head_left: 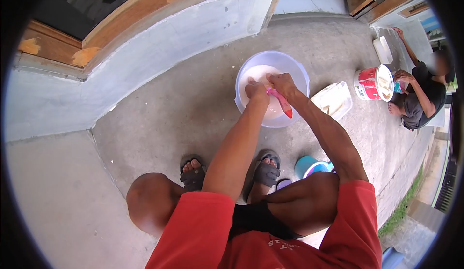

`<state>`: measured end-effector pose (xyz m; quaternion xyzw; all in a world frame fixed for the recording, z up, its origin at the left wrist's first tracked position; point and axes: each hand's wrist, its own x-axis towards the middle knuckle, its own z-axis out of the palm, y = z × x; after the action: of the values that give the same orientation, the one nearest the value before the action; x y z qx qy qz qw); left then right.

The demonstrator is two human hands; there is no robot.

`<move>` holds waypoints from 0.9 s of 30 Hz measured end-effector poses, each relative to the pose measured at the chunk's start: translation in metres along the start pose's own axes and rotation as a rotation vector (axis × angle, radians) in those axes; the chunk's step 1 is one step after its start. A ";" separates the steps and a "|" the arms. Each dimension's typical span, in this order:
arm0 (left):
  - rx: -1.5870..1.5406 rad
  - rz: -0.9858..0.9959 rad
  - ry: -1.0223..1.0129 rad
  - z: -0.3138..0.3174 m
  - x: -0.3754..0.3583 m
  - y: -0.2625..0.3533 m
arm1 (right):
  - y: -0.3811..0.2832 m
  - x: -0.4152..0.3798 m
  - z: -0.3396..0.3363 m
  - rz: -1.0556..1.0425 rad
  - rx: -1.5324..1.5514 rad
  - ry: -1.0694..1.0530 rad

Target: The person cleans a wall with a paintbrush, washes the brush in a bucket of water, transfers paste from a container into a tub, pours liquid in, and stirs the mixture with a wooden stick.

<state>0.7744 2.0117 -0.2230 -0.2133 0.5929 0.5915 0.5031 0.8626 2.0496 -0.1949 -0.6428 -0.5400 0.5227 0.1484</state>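
Both of my hands are low over a pale lavender basin that holds whitish-pink liquid. My right hand is closed on a pink-and-red tapered object, whose red pointed end faces back toward me. Its exact kind does not show. My left hand is closed beside it, at the object's upper end, and its fingertips are partly hidden near the liquid.
Right of the basin is a white tray. A red-and-white bucket lies near a seated person, with a white container behind. A turquoise pail stands by my knee. A wall runs along the left.
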 end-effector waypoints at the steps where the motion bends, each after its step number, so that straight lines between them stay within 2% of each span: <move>1: -0.005 0.006 -0.001 0.000 -0.001 0.004 | 0.002 0.005 -0.002 0.039 -0.015 0.000; 3: -0.036 -0.115 -0.068 -0.006 -0.020 0.017 | -0.001 0.004 -0.001 0.080 -0.029 -0.006; 4: -0.038 -0.115 -0.067 -0.009 -0.028 0.017 | -0.004 0.002 -0.001 0.080 -0.064 0.008; 6: 0.322 0.096 -0.281 -0.010 -0.032 0.009 | -0.005 0.000 0.002 0.082 -0.099 0.025; 7: 0.325 0.095 -0.281 -0.010 -0.029 0.011 | -0.005 -0.001 0.004 0.076 -0.105 0.038; 9: 0.600 0.335 -0.225 -0.011 -0.008 0.005 | -0.003 -0.002 0.005 0.071 -0.114 0.048; 12: 0.667 0.330 -0.148 -0.012 0.005 0.000 | -0.006 -0.004 0.006 -0.009 -0.277 0.068; 14: 0.628 0.271 -0.136 -0.010 0.007 0.000 | -0.006 -0.008 0.009 0.069 -0.080 0.112; 15: 0.589 0.211 -0.127 -0.009 -0.001 0.005 | 0.003 0.000 0.008 0.067 -0.079 0.111; 17: 0.499 0.145 -0.130 -0.009 -0.028 0.021 | 0.020 0.014 0.005 -0.075 -0.219 -0.012; 19: 0.412 0.079 -0.137 -0.011 -0.036 0.028 | 0.019 0.013 0.002 -0.039 -0.178 -0.022; 21: 0.170 -0.092 -0.135 -0.009 -0.029 0.026 | 0.007 0.007 0.000 -0.009 -0.135 -0.032; 23: 0.119 -0.084 -0.170 -0.015 -0.031 0.019 | -0.001 0.002 -0.001 0.163 0.011 -0.029; 25: 0.060 -0.071 -0.198 -0.017 -0.031 0.017 | -0.003 0.000 0.001 0.162 0.017 -0.043; 27: 0.212 0.104 -0.217 -0.016 -0.024 0.010 | 0.002 0.004 0.006 0.165 0.021 -0.056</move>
<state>0.7700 1.9907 -0.2013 -0.0626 0.6044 0.5705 0.5525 0.8582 2.0498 -0.2008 -0.6686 -0.4837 0.5565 0.0963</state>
